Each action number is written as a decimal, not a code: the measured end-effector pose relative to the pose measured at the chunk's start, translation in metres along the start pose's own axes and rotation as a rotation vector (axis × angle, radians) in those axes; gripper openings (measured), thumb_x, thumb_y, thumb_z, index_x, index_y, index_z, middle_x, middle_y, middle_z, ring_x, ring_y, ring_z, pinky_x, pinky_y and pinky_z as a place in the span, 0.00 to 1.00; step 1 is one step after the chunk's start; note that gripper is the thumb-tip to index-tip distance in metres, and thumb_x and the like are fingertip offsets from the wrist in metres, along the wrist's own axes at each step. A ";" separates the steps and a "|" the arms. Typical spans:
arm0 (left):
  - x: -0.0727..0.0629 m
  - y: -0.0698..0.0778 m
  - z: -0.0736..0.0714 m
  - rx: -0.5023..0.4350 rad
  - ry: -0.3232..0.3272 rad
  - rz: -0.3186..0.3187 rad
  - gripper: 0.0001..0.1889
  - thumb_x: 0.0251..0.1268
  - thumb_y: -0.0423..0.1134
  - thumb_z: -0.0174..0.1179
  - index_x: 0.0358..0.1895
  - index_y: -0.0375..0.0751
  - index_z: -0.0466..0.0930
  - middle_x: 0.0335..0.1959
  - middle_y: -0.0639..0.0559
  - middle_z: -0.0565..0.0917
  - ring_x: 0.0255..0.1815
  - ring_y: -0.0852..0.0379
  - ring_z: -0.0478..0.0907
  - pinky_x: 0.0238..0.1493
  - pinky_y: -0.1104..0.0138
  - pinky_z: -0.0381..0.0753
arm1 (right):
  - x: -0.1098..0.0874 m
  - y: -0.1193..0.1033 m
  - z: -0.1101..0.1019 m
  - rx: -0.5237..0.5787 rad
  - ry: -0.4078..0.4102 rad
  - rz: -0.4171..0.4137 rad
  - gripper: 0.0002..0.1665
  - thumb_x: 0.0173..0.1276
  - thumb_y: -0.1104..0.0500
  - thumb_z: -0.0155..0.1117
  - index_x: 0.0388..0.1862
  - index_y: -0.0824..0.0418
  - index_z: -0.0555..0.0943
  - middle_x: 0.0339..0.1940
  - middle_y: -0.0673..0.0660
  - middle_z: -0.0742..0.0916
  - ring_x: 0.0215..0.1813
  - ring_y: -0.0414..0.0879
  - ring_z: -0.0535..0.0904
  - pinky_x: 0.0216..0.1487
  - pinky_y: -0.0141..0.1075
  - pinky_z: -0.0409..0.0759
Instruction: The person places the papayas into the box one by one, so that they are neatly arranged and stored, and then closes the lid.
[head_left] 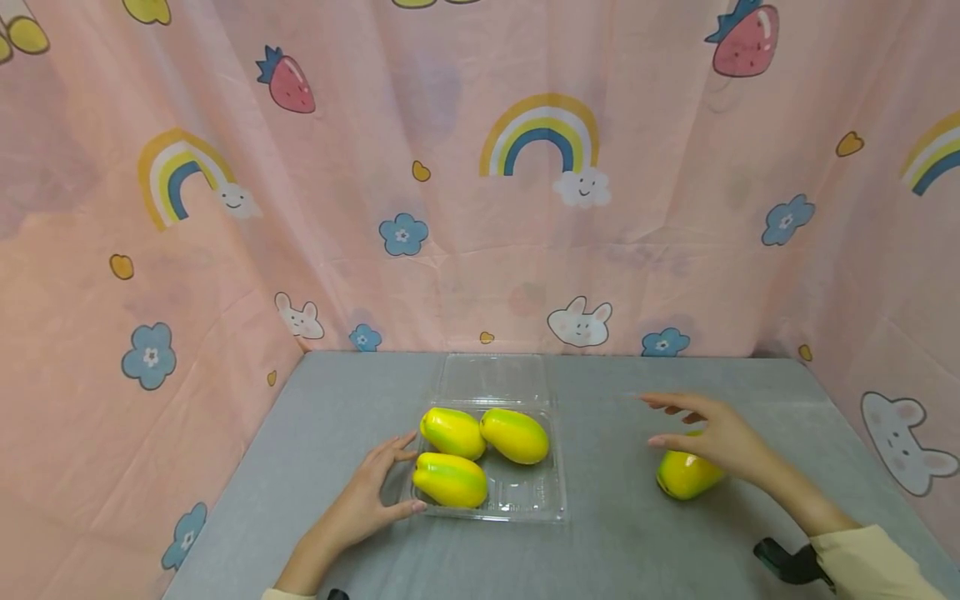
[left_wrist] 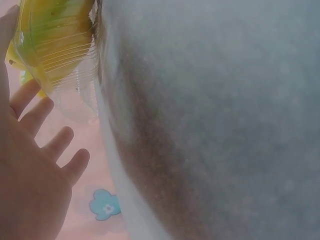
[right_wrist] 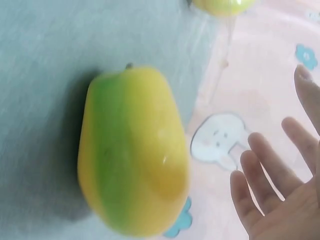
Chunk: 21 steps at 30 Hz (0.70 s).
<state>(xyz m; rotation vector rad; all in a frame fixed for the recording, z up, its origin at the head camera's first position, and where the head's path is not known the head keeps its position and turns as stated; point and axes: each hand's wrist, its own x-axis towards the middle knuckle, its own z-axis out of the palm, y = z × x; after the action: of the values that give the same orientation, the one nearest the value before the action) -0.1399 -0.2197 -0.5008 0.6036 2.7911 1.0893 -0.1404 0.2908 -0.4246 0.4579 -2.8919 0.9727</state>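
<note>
A clear plastic clamshell box lies with its lid folded back, and three yellow-green papayas are inside it. Spread around the box's left side, my left hand has its fingertips at the wall; the left wrist view shows its fingers loosely extended beside the clear ridged wall. Another papaya lies on the table to the right of the box. Over this one hovers my right hand, thumb and fingers apart, holding nothing; it partly hides the papaya in the head view.
The grey table carries the box and fruit. A pink patterned curtain closes off the back and both sides. A black device sits by the right sleeve.
</note>
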 end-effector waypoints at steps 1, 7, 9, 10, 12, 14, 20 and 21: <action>0.000 0.000 0.000 -0.004 -0.003 -0.004 0.44 0.51 0.65 0.69 0.72 0.59 0.64 0.79 0.61 0.60 0.81 0.43 0.52 0.72 0.34 0.59 | -0.001 0.003 -0.002 -0.009 -0.006 -0.002 0.34 0.62 0.45 0.71 0.67 0.49 0.76 0.60 0.55 0.85 0.54 0.40 0.77 0.51 0.34 0.80; 0.000 0.000 -0.001 0.001 -0.006 -0.003 0.43 0.52 0.65 0.68 0.72 0.60 0.64 0.79 0.61 0.60 0.81 0.43 0.53 0.72 0.33 0.59 | -0.005 0.019 -0.013 -0.041 -0.046 0.026 0.37 0.62 0.42 0.70 0.69 0.47 0.74 0.68 0.60 0.79 0.62 0.57 0.74 0.57 0.45 0.79; 0.000 0.000 -0.001 0.002 -0.006 -0.004 0.43 0.52 0.65 0.68 0.72 0.60 0.64 0.79 0.61 0.61 0.81 0.43 0.52 0.72 0.33 0.59 | -0.007 0.024 -0.015 -0.046 -0.058 0.037 0.37 0.62 0.41 0.70 0.70 0.47 0.74 0.69 0.61 0.78 0.64 0.59 0.73 0.58 0.51 0.78; 0.000 0.000 -0.001 0.001 -0.006 -0.007 0.44 0.52 0.65 0.69 0.72 0.60 0.63 0.79 0.61 0.61 0.81 0.43 0.52 0.72 0.33 0.59 | -0.008 0.026 -0.016 -0.043 -0.064 0.046 0.37 0.62 0.40 0.70 0.70 0.47 0.73 0.69 0.62 0.77 0.65 0.60 0.72 0.58 0.54 0.78; 0.000 0.001 -0.001 -0.004 -0.008 -0.012 0.43 0.51 0.65 0.69 0.72 0.60 0.64 0.79 0.61 0.61 0.81 0.43 0.52 0.72 0.34 0.59 | -0.009 0.031 -0.017 -0.042 -0.067 0.048 0.37 0.62 0.41 0.70 0.70 0.48 0.73 0.70 0.63 0.76 0.66 0.61 0.70 0.58 0.56 0.77; 0.000 0.001 -0.001 -0.006 -0.008 -0.018 0.43 0.51 0.64 0.69 0.72 0.61 0.64 0.78 0.62 0.61 0.81 0.43 0.52 0.72 0.34 0.59 | -0.010 0.035 -0.018 -0.049 -0.064 0.048 0.37 0.62 0.42 0.70 0.70 0.47 0.74 0.69 0.63 0.77 0.66 0.54 0.70 0.57 0.52 0.78; 0.000 0.001 0.000 0.000 -0.006 -0.023 0.46 0.51 0.64 0.69 0.74 0.64 0.60 0.77 0.62 0.62 0.81 0.43 0.52 0.72 0.33 0.59 | -0.012 0.050 -0.019 -0.053 -0.058 0.027 0.36 0.62 0.44 0.71 0.69 0.47 0.75 0.67 0.61 0.78 0.61 0.26 0.64 0.56 0.43 0.79; 0.001 0.001 0.000 -0.001 -0.007 -0.022 0.46 0.51 0.64 0.69 0.75 0.64 0.59 0.77 0.62 0.63 0.81 0.43 0.52 0.72 0.33 0.59 | -0.012 0.051 -0.020 -0.047 -0.060 0.023 0.36 0.62 0.44 0.72 0.69 0.47 0.75 0.67 0.61 0.79 0.61 0.23 0.63 0.55 0.42 0.79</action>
<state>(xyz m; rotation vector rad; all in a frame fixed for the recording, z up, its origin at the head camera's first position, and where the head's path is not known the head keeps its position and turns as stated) -0.1403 -0.2190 -0.4998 0.5741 2.7839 1.0827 -0.1446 0.3447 -0.4406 0.4594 -2.9726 0.9069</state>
